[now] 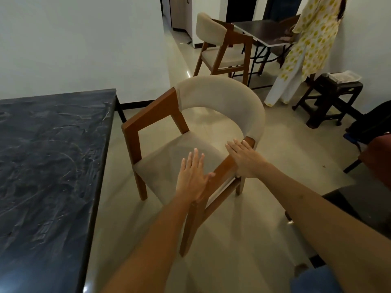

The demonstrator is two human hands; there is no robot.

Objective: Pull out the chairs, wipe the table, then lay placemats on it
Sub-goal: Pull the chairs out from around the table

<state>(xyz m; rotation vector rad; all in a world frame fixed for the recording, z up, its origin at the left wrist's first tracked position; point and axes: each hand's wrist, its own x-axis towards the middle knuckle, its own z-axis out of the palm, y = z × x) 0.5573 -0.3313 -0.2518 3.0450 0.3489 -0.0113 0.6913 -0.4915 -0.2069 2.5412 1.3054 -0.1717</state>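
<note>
Beside the dark table (pixel 53 155), both flat hands (left (pixel 191 176), right (pixel 243 158)) apparently touch the chair's (pixel 222 98) armrest, grip released.

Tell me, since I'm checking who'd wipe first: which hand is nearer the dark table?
Left. The left hand hovers open over the chair's seat by its near armrest, closer to the dark table. The right hand rests on that armrest's outer side, farther away.

The table (pixel 48 166) had a dark, marbled top with pale streaks and stood along the left of the view. The chair (pixel 190 132), with a brown wooden frame, beige padded seat and curved beige backrest, stood upright on the floor, apart from the table's right edge. A second chair (pixel 220 45) of matching build stood upright further back.
</note>
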